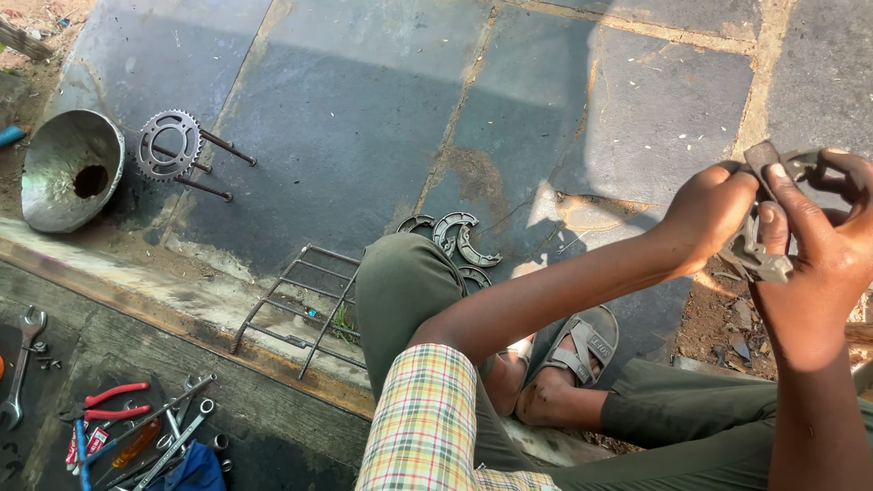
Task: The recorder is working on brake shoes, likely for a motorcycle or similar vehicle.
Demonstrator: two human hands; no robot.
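Both of my hands are raised at the right edge of the view. My left hand point(707, 207) and my right hand point(814, 238) together grip a grey metal part point(762, 262), a curved, worn piece with a flat lining end sticking up point(760, 156). My right thumb presses on that upper end. My left fingers wrap the part from the left side. Several similar curved brake shoes point(462, 238) lie on the stone floor beyond my knee.
A toothed sprocket point(169, 145) with long bolts lies beside a metal funnel-shaped bowl point(69, 169) at the far left. A wire rack point(300, 309) rests on the step edge. Spanners and red-handled pliers point(109, 407) lie bottom left. My sandalled foot point(578, 350) sits below.
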